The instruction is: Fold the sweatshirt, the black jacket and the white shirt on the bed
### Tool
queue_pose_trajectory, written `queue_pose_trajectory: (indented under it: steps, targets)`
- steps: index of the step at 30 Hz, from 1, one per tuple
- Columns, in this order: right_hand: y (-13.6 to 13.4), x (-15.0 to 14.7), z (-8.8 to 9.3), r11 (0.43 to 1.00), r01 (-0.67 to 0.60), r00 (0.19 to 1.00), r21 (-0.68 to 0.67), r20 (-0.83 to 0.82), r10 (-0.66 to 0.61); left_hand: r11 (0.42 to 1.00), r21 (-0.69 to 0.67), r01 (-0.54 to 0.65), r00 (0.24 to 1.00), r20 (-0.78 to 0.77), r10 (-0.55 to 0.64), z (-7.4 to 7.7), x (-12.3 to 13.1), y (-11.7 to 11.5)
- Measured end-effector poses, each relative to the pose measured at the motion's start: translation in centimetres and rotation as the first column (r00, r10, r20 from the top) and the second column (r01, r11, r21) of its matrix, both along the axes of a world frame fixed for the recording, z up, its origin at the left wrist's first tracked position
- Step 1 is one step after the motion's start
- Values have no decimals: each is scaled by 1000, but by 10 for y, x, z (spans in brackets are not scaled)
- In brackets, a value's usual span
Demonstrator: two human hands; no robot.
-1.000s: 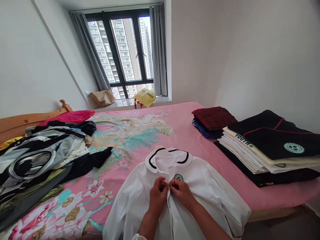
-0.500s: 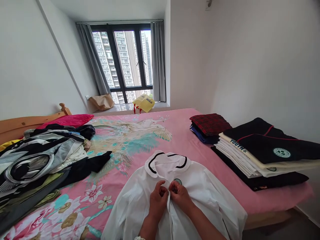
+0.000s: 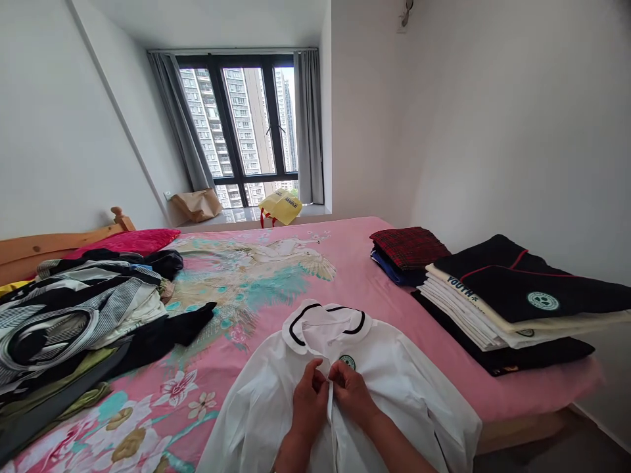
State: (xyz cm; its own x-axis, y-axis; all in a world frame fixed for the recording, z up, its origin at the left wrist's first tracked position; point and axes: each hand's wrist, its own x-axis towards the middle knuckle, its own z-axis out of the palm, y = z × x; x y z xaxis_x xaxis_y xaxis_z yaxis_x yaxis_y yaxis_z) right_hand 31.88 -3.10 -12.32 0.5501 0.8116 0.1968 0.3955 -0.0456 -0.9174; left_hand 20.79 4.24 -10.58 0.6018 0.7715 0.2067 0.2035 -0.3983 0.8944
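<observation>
A white long-sleeved shirt [image 3: 266, 387] lies face up on the bed, its collar away from me. Black trim runs along the rounded collar, and a round green badge sits on the chest. My left hand [image 3: 311, 394] pinches one edge of the front opening just below the collar. Close beside it, my right hand [image 3: 351, 391] pinches the facing edge, below the badge. The fingertips of both hands nearly meet at the placket; any button between them is hidden.
Loose clothes [image 3: 83, 315] are heaped on the left of the pink flowered bed [image 3: 296, 295]. Folded garments [image 3: 493, 309] are stacked at the right edge, with a folded red plaid piece [image 3: 409, 246] behind. A yellow bag [image 3: 280, 207] and a brown paper bag [image 3: 197, 205] rest on the windowsill.
Both hands stay at the shirt's front opening, their fingers shifting slightly along the placket. The whole view has moved a little; the shirt lies as before.
</observation>
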Motion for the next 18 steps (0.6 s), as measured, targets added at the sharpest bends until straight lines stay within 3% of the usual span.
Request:
queue_pose_trajectory:
  steps: [12, 18]
  targets:
    - [4, 6, -13, 999, 11, 999, 34, -45, -10, 997, -5, 72, 996, -53, -72, 6, 4, 4]
    - [6, 8, -9, 997, -39, 970, -63, -243, 23, 996, 36, 83, 995, -67, -80, 1, 3, 4]
